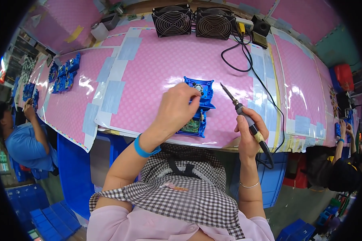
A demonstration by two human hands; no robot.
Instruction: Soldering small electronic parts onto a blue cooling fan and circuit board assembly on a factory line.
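Observation:
On the pink-covered table lies an opened blue plastic housing (209,105). A round speaker-like part (198,87) sits in its upper half, and a green circuit board (190,126) in the lower half. My left hand (176,107) is over the housing's left side with thumb and fingertips pinched together; whatever is between them is too small or hidden to name. My right hand (249,130) grips a soldering iron (239,107) by its handle, right of the housing. The iron's tip points up and left, apart from the housing.
Two black fans (173,22) stand at the back beside a power strip (244,25) and a soldering stand (260,38). The iron's black cord (278,106) loops down the right side. Several blue housings (64,74) lie far left. Co-workers sit left (28,138) and right (346,168).

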